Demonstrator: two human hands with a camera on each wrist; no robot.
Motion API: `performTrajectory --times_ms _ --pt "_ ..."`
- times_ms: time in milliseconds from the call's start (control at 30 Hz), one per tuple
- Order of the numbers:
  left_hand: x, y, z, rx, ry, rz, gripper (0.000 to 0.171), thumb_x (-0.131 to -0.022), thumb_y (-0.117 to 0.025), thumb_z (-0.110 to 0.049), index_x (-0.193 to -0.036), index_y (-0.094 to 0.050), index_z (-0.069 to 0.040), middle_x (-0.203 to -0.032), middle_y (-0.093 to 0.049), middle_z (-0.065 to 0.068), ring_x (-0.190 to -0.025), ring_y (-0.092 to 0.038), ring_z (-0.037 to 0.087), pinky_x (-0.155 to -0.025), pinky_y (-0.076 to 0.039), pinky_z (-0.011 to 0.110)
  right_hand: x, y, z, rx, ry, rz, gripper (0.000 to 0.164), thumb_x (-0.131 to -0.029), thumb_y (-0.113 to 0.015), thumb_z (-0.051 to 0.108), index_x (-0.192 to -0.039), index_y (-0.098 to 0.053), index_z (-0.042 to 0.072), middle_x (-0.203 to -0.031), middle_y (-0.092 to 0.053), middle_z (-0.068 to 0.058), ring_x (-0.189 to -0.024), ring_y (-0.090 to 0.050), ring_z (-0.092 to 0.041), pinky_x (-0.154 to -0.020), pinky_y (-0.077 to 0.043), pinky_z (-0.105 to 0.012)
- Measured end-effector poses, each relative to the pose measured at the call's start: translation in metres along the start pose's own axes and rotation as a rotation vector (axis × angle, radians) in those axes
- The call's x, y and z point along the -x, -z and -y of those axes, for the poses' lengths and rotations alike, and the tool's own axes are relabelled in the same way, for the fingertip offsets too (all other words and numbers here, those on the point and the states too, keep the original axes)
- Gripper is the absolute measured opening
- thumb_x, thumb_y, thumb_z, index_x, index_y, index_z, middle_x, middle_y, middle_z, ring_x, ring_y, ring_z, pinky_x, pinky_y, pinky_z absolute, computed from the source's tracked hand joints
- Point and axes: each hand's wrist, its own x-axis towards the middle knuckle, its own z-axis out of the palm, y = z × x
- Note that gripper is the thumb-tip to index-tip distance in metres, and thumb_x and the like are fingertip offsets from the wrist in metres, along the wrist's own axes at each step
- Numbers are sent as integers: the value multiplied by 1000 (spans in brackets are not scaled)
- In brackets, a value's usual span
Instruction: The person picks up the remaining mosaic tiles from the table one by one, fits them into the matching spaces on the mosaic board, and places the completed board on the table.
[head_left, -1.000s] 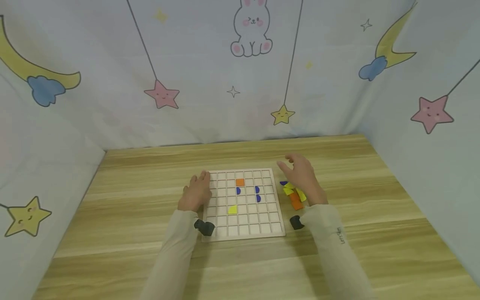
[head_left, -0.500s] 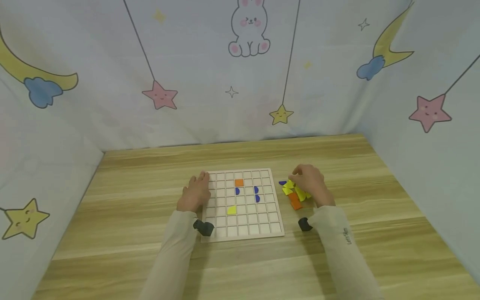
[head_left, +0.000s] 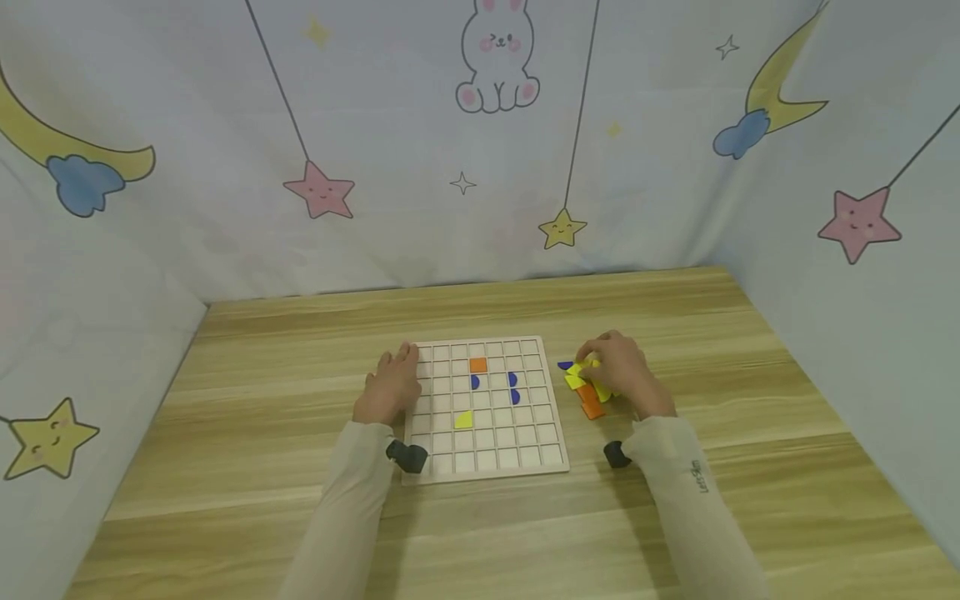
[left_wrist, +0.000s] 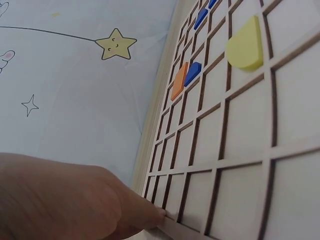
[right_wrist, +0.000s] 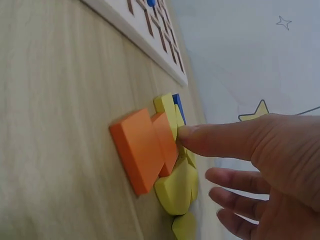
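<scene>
A pale square grid board (head_left: 486, 477) lies on the table. On it sit an orange square (head_left: 478, 365), several blue half-round pieces (head_left: 514, 397) and a yellow piece (head_left: 463, 420) with one rounded corner. My left hand (head_left: 388, 387) rests along the board's left edge, holding no piece. To the right of the board, my right hand (head_left: 622, 367) is over a small pile of loose pieces. Its thumb (right_wrist: 200, 137) touches a yellow piece (right_wrist: 166, 107) there; the index fingertip is hidden in the right wrist view, so a pinch cannot be made out.
In the pile lie orange squares (right_wrist: 137, 150), more yellow pieces (right_wrist: 175, 187) and a blue piece (head_left: 565, 365). The wooden table (head_left: 480, 542) meets a printed fabric backdrop (head_left: 420, 233) behind and at both sides.
My right hand has come down and slightly right from above the pile, its thumb now among the yellow pieces. The left hand and the pieces on the board have stayed in place.
</scene>
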Motion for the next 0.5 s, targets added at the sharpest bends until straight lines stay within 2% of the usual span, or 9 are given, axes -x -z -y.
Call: performTrajectory --times_ms 200,500 --pt "1 2 -1 6 -6 -2 61 -98 -38 -6 -153 -12 -3 -161 -7 16 -146 -3 43 -112 -11 69 0 -4 -6 -17 41 -1 22 -85 -72 18 -107 -70 12 -128 -52 -25 -119 -45 -46 -100 -37 -60" --pt "4 1 -2 0 -15 -16 60 -98 -38 -6 -153 -14 -3 -160 -9 17 -146 -5 44 -111 -12 69 -1 -7 -7 -32 76 -17 22 -86 -71 20 -105 -70 10 -129 -52 -23 -120 -43 -43 -103 -34 -57"
